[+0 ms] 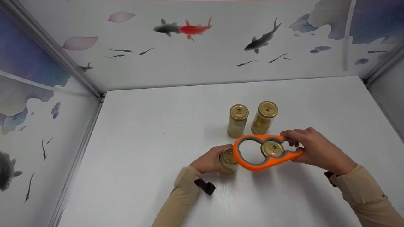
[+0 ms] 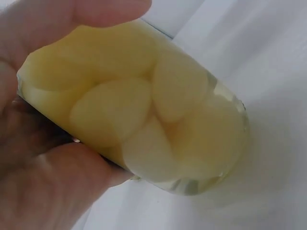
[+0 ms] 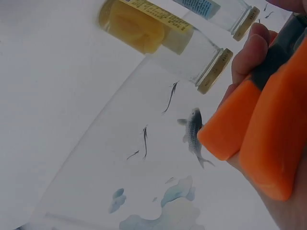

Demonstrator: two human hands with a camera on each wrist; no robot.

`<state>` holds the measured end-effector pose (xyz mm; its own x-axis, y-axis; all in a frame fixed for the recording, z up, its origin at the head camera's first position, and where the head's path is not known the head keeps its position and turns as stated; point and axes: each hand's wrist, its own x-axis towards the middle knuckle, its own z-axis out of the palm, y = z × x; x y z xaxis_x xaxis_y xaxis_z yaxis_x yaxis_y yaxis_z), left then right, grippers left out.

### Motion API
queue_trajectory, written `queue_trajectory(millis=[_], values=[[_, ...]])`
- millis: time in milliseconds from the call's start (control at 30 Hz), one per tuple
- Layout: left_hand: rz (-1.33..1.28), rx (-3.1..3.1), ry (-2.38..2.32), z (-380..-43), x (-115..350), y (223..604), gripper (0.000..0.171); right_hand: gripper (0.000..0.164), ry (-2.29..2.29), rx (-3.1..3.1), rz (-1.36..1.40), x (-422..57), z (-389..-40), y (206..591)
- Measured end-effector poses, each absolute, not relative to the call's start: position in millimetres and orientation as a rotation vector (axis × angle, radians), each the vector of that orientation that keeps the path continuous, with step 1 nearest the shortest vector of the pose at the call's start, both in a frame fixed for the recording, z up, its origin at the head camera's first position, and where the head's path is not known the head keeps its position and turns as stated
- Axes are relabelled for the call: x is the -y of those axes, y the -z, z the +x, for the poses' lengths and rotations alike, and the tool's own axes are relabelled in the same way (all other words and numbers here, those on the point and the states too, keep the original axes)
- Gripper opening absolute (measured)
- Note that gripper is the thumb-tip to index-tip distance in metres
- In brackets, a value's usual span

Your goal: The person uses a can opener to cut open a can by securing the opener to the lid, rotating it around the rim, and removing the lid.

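Note:
My left hand (image 1: 208, 160) grips a glass jar (image 1: 228, 157) with no lid on its mouth. Pale, rounded chunks in liquid fill this jar (image 2: 139, 115) in the left wrist view, with fingers and thumb around its sides. In my right hand (image 1: 322, 151) is an orange jar opener (image 1: 257, 167) with grey-lined openings, held by its handle end. A gold lid (image 1: 272, 148) sits within the opener's smaller ring. The opener's large ring overlaps the jar's right edge in the head view. Orange handle arms (image 3: 268, 139) of the opener fill the right side of the right wrist view.
Two lidded jars stand behind the opener: one with pale contents (image 1: 237, 121), the other with yellow contents (image 1: 264, 118). The white tabletop (image 1: 142, 142) meets a printed back panel (image 1: 205, 63) with fish pictures. Another panel (image 1: 63, 104) rises at the left.

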<state>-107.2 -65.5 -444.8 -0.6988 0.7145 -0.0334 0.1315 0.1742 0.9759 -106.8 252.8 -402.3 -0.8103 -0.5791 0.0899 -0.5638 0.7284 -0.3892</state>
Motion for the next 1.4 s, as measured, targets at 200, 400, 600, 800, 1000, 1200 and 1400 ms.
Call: queue_trajectory(millis=[200, 400, 600, 800, 1000, 1200, 1400], values=[[0.81, -2.015, -1.636, -129.3, 69.8, 503.0, 0.053, 0.059, 0.635, -2.939, -0.91, -267.9, -101.1, 407.6], [0.695, -1.937, -1.76, -138.5, 81.8, 503.0, 0.056, 0.062, 0.659, -2.986, -0.945, -278.5, -98.3, 417.0], [0.656, -1.979, -1.755, -149.1, 91.0, 500.8, 0.057, 0.061, 0.644, -2.996, -0.909, -281.5, -96.0, 425.5], [0.559, -2.045, -1.737, -157.4, 99.7, 503.7, 0.06, 0.059, 0.63, -3.005, -0.833, -274.1, -94.8, 433.7], [0.499, -2.047, -1.762, -165.5, 105.8, 503.1, 0.061, 0.058, 0.606, -3.024, -0.809, -263.1, -97.1, 447.3], [0.482, -2.058, -1.768, -176.1, 107.8, 501.9, 0.063, 0.055, 0.636, -2.989, -0.792, -249.2, -101.3, 465.2], [0.403, -2.066, -1.774, -185.7, 112.0, 501.9, 0.065, 0.052, 0.676, -2.915, -0.755, -236.2, -104.5, 475.7]])
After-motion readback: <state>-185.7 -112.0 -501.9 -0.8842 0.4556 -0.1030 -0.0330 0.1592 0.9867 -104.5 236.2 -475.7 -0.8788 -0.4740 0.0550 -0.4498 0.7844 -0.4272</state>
